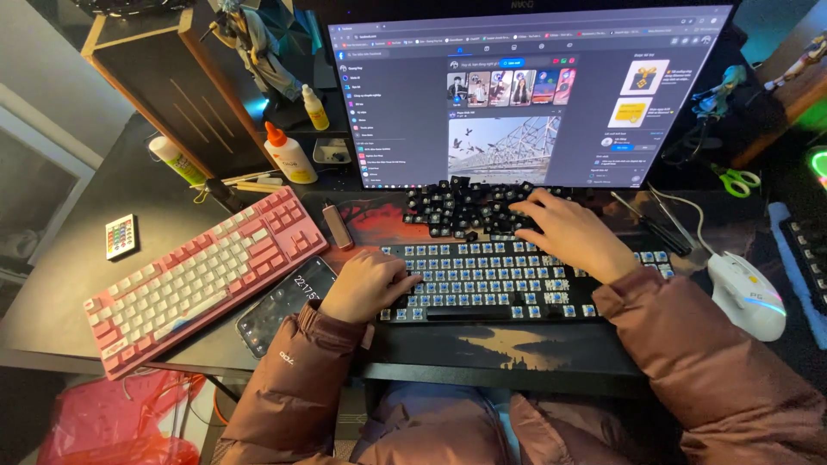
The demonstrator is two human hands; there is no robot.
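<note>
Left hand (366,286) on keyboard (517,288), right hand (573,234) on keycaps (469,209)

Bare-switched black keyboard (517,284) lies flat, loose black keycaps (469,207) heaped just behind.

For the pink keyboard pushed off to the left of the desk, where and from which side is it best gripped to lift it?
Likely by its two short ends, one hand on each, coming from above. The pink keyboard lies flat and diagonal, its lower end at the edge of the desk, so that end is open. The long side facing the person is crowded by the phone and the left hand.
</note>
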